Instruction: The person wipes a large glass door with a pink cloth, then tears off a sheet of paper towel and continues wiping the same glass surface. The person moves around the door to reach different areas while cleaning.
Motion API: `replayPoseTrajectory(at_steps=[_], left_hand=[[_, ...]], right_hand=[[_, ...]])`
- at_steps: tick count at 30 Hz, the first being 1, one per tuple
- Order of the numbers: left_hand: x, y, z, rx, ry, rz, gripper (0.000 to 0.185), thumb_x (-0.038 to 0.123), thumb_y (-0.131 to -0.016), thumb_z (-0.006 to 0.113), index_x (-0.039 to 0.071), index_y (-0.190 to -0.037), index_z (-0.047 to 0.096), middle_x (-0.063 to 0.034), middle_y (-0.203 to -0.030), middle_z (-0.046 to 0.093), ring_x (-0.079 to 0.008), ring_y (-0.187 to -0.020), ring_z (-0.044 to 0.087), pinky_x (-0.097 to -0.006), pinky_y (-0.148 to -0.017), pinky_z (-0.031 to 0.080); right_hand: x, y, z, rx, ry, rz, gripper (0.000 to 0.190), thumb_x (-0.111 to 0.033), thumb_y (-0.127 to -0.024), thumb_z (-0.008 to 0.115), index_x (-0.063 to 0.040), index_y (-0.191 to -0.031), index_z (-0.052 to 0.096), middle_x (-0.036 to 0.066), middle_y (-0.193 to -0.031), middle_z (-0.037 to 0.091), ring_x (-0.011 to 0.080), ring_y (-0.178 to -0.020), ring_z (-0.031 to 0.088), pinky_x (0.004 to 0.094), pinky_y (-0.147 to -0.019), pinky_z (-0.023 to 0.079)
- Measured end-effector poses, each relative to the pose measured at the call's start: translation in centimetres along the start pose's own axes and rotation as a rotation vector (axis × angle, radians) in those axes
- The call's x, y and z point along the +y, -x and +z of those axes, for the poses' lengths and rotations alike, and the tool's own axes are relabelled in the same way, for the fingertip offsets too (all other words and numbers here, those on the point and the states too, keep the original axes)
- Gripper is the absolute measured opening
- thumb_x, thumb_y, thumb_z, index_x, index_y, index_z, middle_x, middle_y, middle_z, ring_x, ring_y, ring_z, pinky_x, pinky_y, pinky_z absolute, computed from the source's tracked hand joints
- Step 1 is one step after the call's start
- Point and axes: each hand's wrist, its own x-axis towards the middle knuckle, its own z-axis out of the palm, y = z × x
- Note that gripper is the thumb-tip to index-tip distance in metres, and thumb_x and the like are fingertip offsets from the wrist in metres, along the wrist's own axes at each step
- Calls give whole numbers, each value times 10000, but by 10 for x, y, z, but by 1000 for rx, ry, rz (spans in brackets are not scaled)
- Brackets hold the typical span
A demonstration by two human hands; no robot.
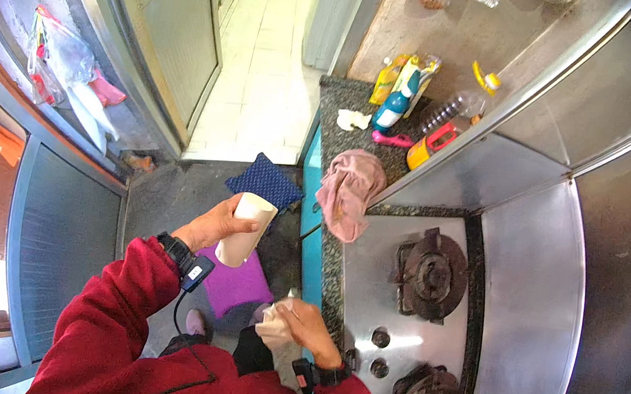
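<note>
My left hand (219, 225) grips a roll of cream-coloured paper towel (247, 231), raised over the floor with its thumb across the front. Lower and to the right, beside the counter edge, my right hand (305, 327) is closed on a crumpled piece of cream paper (274, 327). Beneath the roll lies a purple mat (238, 286), with a dark blue patterned cushion or mat (265, 182) beyond it. A pink cloth (350, 193) hangs over the granite counter's edge, to the right of the roll.
A gas stove with a steel top (370, 278) and two burners is at the right. On the granite counter (339, 99) stand a teal spray bottle (393, 108), a large plastic bottle with a red label (434, 144), yellow pouches and a pink-handled tool (392, 140). A doorway opens ahead.
</note>
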Motion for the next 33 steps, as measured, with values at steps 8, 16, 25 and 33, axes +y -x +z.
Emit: replayPoseTrajectory(at_steps=[8, 16, 25, 33], left_hand=[[54, -143, 14, 178, -104, 452, 721, -20, -739, 762, 81, -1380, 447, -59, -1252, 579, -212, -1207, 516, -374, -1054, 406], [49, -300, 59, 178, -29, 526, 694, -62, -683, 783, 88, -1301, 504, -34, -1199, 619, -166, -1140, 561, -327, -1014, 440], [30, -381, 71, 229, -498, 467, 725, 84, -686, 821, 57, -1324, 478, -140, -1181, 658, -255, -1129, 610, -358, -971, 474], [13, -340, 41, 233, -394, 523, 823, 163, -824, 767, 10, -1482, 298, -169, -1436, 469, -295, -1285, 501, -377, -1054, 421]], right_hand=[[54, 70, -13, 197, -478, 579, 280, -257, -976, 566, -16, -1039, 693, -6, -825, 657, 84, -767, 573, 280, -692, 481], [73, 106, -7, 347, -303, 574, 243, -221, -936, 610, -35, -1079, 672, 135, -871, 694, 189, -760, 663, 336, -673, 531], [209, 153, 47, 88, 679, 61, 315, -392, -857, 675, -129, -1029, 659, 191, -975, 660, 386, -793, 644, 504, -654, 505], [93, 93, 2, 301, -262, 452, 221, -238, -954, 595, -58, -1054, 673, 72, -849, 677, 153, -740, 640, 308, -666, 513]])
